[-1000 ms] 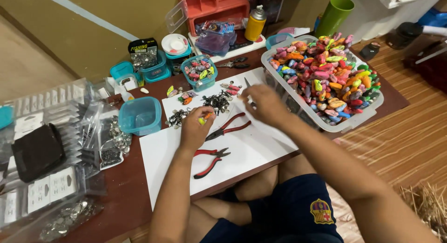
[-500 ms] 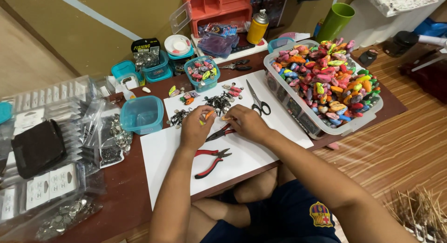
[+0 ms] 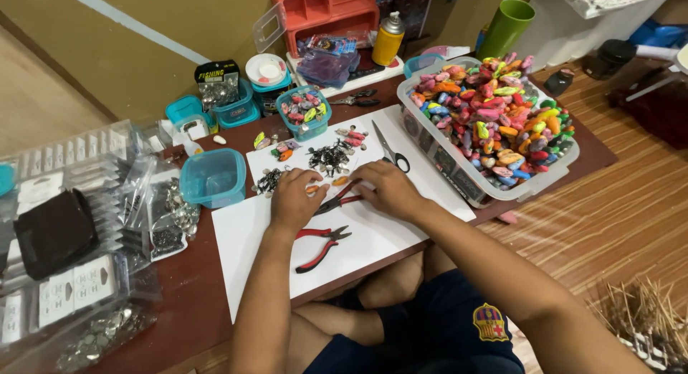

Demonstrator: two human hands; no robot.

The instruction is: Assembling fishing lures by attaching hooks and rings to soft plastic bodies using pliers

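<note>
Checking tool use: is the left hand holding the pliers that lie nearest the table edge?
No, those red-handled pliers lie untouched below the left hand.

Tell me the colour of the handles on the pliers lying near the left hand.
Red pliers handles, head view.

From my feed, the table looks like dark, smooth wood under matt white paper sheets. The pliers have dull metal jaws and glossy red plastic handles. The big bin is clear plastic, heaped with shiny painted lures. The small tub is translucent blue plastic. The floor mat reads as woven, ribbed straw.
</note>
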